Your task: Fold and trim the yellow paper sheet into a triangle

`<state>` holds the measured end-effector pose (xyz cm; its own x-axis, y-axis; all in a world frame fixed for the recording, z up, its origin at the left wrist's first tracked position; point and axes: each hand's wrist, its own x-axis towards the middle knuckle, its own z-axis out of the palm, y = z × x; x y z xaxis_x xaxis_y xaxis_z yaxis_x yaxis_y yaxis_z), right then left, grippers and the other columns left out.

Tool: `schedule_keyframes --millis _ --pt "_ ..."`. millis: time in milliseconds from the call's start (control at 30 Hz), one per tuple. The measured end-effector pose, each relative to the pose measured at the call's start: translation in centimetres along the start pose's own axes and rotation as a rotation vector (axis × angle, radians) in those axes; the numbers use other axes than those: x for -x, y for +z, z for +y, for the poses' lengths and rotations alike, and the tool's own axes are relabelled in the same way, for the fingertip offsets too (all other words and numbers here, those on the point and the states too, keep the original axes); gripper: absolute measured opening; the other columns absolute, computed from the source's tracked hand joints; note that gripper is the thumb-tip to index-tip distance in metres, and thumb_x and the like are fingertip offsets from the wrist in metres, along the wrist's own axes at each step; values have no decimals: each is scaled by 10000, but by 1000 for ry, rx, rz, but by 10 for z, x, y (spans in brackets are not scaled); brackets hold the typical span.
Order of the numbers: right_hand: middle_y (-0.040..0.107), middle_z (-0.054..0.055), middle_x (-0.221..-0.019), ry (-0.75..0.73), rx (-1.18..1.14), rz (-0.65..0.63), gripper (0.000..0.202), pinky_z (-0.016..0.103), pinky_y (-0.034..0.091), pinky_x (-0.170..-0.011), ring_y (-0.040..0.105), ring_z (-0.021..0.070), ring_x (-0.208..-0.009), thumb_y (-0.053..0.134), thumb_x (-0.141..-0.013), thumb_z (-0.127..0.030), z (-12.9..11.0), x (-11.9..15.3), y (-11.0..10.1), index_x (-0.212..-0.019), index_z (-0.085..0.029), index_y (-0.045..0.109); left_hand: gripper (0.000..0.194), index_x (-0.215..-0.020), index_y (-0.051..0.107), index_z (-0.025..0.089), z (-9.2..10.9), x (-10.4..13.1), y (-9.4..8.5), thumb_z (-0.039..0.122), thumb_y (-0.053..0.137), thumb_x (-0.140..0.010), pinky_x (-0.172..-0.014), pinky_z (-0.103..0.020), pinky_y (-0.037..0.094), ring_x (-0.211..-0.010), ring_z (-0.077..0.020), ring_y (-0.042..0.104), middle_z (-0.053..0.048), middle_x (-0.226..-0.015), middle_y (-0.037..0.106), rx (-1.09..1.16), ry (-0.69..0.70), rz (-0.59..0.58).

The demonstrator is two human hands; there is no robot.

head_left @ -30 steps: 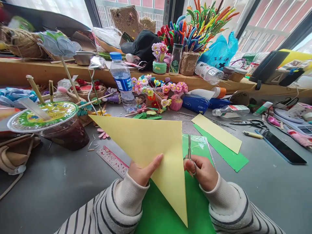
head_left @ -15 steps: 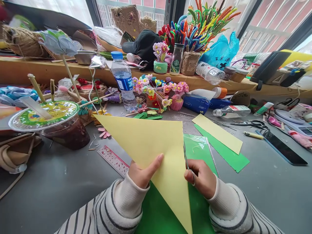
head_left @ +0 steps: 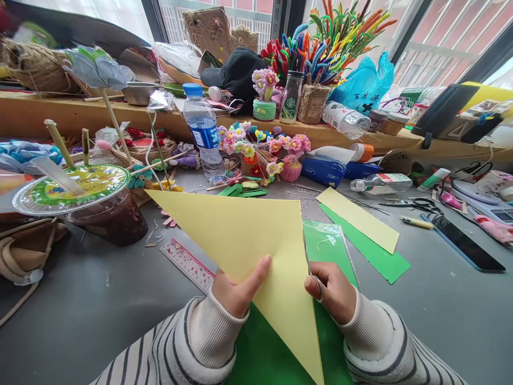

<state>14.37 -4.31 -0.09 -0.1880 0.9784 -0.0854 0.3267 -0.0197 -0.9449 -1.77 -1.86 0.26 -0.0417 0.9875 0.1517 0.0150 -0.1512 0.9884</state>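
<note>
A pale yellow sheet of paper (head_left: pixel 236 230), triangular in outline, is tilted above the desk. My left hand (head_left: pixel 238 286) is closed on its lower left edge, thumb flat on top and the other fingers hidden beneath. At the sheet's right edge, my right hand (head_left: pixel 334 289) is closed on scissors (head_left: pixel 320 291); a metal handle loop shows by the thumb, and most of the blades are hidden by the paper. Under both hands lies green paper (head_left: pixel 264 347), partly in a clear sleeve. A ruler with pink markings (head_left: pixel 186 262) pokes out left of the sheet.
To the left stands a lidded cup of dark drink (head_left: pixel 112 214). A water bottle (head_left: pixel 204 133) and fuzzy flowers (head_left: pixel 264 144) are behind the sheet. On the right lie a yellow strip (head_left: pixel 360 219), a green strip (head_left: pixel 390 267), a second pair of scissors (head_left: pixel 425 204) and a phone (head_left: pixel 465 243).
The yellow sheet has turned slightly: its far left corner has moved left and its near tip right. My left hand has shifted a little right with it; my right hand has barely moved.
</note>
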Motion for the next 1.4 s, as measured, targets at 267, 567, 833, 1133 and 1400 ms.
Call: schedule_keyframes --millis 267,567,833,1133,1400 --pt "376 -17 -476 26 -33 -30 514 211 255 -373 331 88 -432 388 -620 -649 1 -2 1 -489 -156 450 227 -835 575 183 1 2 2 223 607 -613 -810 -310 450 -882 -200 552 -27 -911 617 -21 7 17" --pt "350 -20 -424 -9 -34 -38 515 223 302 -405 392 125 -479 388 -620 -649 -1 -1 0 -464 -162 454 294 -902 571 186 2 2 1 244 605 -616 -829 -323 432 -904 -211 539 -34 -939 607 -33 11 25" --pt "391 -5 -480 8 -27 -52 512 229 301 -422 383 121 -486 382 -621 -651 -1 -1 0 -478 -162 436 245 -838 578 192 2 2 1 238 617 -600 -784 -301 468 -921 -218 533 -29 -947 607 -1 -12 43" --pt "365 -12 -506 25 -56 -73 485 225 258 -413 329 99 -460 395 -633 -626 3 -2 0 -488 -164 401 348 -952 549 200 2 2 2 263 608 -615 -805 -322 453 -912 -223 540 -29 -894 625 -17 -8 39" --pt "348 -13 -519 25 -86 -89 479 226 228 -413 315 98 -466 373 -645 -627 4 -3 2 -528 -162 389 292 -904 560 191 0 4 3 245 601 -621 -800 -283 457 -912 -207 542 -26 -914 616 -33 5 53"
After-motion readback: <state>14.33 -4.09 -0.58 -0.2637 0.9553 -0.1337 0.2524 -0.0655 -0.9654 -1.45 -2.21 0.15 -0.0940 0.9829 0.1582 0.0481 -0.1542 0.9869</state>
